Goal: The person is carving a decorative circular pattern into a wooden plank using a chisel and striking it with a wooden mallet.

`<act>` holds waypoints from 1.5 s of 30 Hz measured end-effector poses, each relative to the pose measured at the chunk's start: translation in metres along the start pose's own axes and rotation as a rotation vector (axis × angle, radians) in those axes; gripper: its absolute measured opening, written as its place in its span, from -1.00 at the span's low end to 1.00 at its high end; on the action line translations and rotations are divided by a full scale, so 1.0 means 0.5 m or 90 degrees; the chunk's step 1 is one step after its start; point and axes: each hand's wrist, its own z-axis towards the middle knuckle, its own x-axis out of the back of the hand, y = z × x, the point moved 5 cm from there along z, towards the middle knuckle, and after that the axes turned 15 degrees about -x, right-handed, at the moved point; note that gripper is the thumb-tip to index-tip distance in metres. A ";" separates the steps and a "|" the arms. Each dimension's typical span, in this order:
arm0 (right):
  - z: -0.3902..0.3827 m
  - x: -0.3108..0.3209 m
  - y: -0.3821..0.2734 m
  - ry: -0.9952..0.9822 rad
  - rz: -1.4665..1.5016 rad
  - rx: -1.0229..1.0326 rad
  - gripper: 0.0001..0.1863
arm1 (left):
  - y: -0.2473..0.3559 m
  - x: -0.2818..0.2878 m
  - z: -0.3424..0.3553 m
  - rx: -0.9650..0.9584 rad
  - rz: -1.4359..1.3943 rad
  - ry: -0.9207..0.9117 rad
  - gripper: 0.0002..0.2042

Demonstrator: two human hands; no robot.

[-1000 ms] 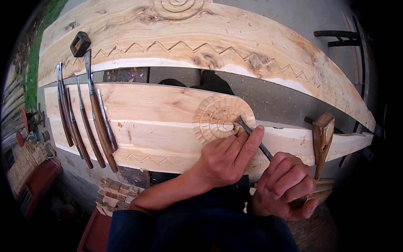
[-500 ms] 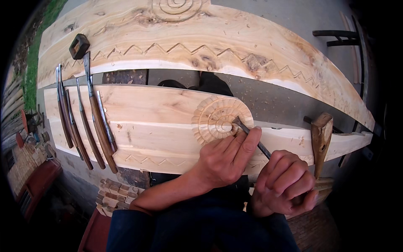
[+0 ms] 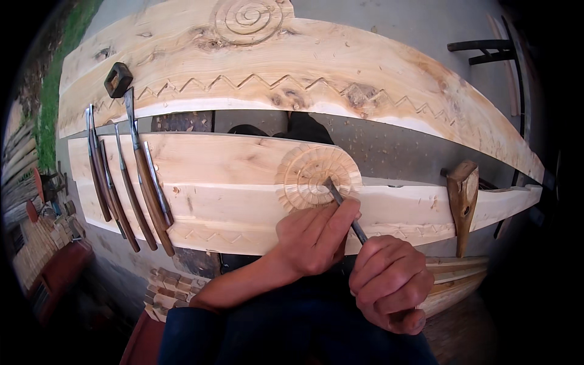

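Both hands are closed on one chisel (image 3: pixel 336 193), a dark flat metal blade tilted across a round carved rosette. My left hand (image 3: pixel 313 239) pinches the blade low down, its fingers resting on the wood. Wrapped round the upper end is my right hand (image 3: pixel 390 281), which hides the handle. The chisel's tip touches or nearly touches the wood beside the centre of the rosette (image 3: pixel 293 176), a spiral ringed by short radial cuts. This carving lies on the nearer pale board (image 3: pixel 228 167), which also bears a faint zigzag line.
Several chisels with wooden handles (image 3: pixel 143 176) lie side by side on the board's left. A wooden mallet (image 3: pixel 463 194) rests across its right part. Beyond a gap is a second carved board (image 3: pixel 243 61), with a dark square ring (image 3: pixel 118 80) on it. Wood blocks (image 3: pixel 172 291) sit below left.
Both hands have shifted left with the chisel, and its tip is now nearer the rosette's centre. My right hand has come closer to my left. The whole view has tilted slightly.
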 end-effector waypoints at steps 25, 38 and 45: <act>-0.054 -0.010 -0.003 -0.069 -0.324 0.062 -0.38 | 0.013 -0.007 -0.003 -0.119 0.052 -0.060 -0.69; -0.050 0.007 0.001 -0.190 -0.236 0.019 -0.46 | 0.013 0.000 -0.010 -0.118 0.067 -0.043 -0.72; -0.047 0.005 0.006 -0.169 -0.242 0.020 -0.45 | 0.011 -0.001 -0.008 -0.108 0.065 -0.066 -0.72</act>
